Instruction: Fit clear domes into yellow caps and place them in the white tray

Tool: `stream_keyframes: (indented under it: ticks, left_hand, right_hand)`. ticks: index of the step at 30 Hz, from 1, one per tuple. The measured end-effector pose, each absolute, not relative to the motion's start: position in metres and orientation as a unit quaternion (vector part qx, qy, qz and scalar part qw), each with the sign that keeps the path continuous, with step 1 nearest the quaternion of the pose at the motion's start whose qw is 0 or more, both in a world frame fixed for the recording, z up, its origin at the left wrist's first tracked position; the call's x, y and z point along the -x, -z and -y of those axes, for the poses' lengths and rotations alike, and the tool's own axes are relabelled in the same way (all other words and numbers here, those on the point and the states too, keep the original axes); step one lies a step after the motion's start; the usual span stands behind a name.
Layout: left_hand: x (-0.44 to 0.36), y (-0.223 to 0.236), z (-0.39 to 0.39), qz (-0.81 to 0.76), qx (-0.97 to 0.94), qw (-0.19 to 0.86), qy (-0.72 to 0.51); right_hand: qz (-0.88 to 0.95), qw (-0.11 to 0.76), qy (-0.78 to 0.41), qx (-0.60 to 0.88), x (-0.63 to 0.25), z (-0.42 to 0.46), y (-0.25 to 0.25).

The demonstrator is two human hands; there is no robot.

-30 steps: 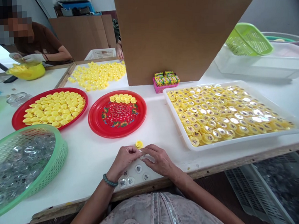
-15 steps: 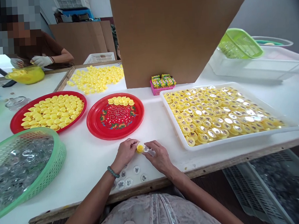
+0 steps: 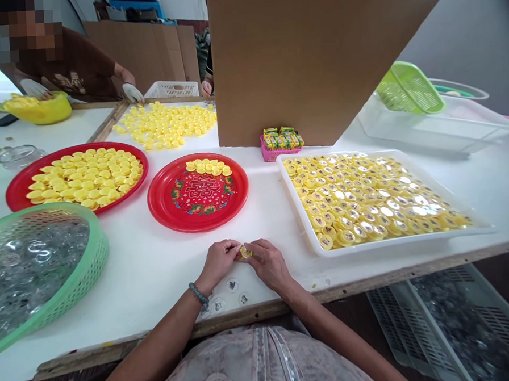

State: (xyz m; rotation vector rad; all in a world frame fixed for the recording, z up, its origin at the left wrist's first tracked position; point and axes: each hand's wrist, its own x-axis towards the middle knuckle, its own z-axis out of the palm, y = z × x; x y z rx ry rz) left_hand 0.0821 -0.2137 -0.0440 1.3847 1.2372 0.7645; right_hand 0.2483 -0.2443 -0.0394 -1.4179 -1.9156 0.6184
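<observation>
I can see the left hand (image 3: pixel 219 261) and right hand (image 3: pixel 270 263), fingers pinched together on one small yellow piece (image 3: pixel 246 252), over the white surface (image 3: pixel 270 204) near the patterned red tray (image 3: pixel 161 202).

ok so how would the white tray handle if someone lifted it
The tray is probably fairly heavy, being crowded with yellow pieces. Wide and shallow, it may flex mid-span. Its low rim suggests pieces could spill if tilted.
</observation>
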Motion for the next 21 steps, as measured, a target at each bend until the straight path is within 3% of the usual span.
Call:
stream_keyframes:
  ticks: [8, 21]
  left_hand:
    - [-0.082, 0.038, 0.216, -0.499, -0.526, 0.599, -0.341]
    - [-0.085, 0.036, 0.216, -0.484, -0.489, 0.616, -0.383]
  right_hand:
    - [0.714, 0.344, -0.296, 0.533, -0.253, 0.238, 0.041]
    - [0.807, 0.288, -0.29, 0.427, -0.266, 0.222, 0.029]
